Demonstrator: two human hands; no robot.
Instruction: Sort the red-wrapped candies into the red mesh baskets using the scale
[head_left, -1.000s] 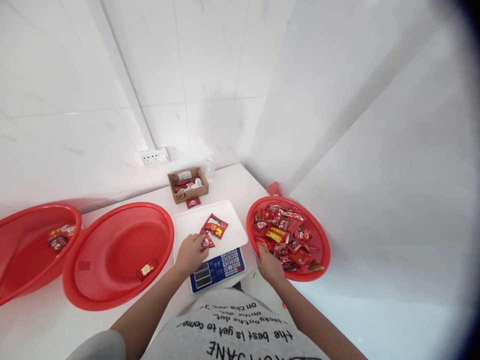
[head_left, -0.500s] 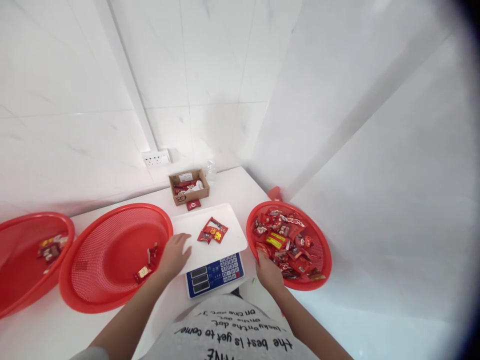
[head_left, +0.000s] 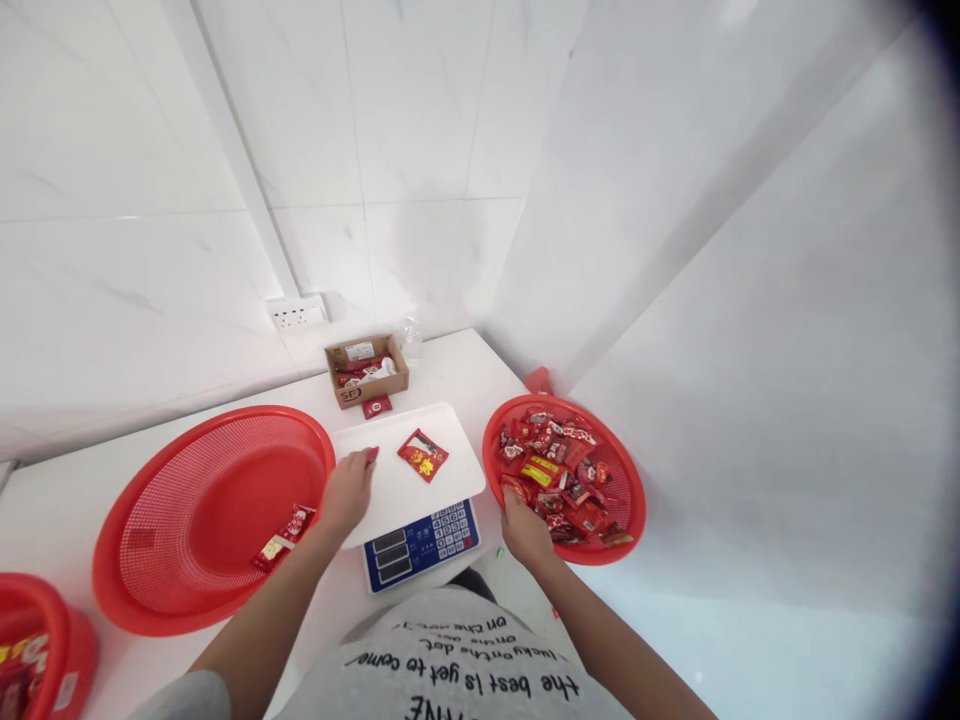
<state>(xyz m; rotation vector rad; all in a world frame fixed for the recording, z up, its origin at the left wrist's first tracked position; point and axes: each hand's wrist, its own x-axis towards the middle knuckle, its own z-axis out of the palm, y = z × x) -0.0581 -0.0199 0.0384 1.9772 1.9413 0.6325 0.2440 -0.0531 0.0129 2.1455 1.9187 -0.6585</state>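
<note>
While your left hand (head_left: 346,492) pinches a small red packet (head_left: 370,455) over the scale's white tray (head_left: 390,490), another packet (head_left: 422,455) lying mid-tray, your right hand (head_left: 525,530) grips the full red basket's (head_left: 634,500) near rim, tabletop (head_left: 465,365) beneath.

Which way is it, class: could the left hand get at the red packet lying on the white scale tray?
Probably yes: the left hand rests at the tray's left edge, and only bare tray separates it from the red packet.

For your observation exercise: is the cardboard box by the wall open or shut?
Open: the cardboard box shows its inside, with red and white packets visible in it.
</note>
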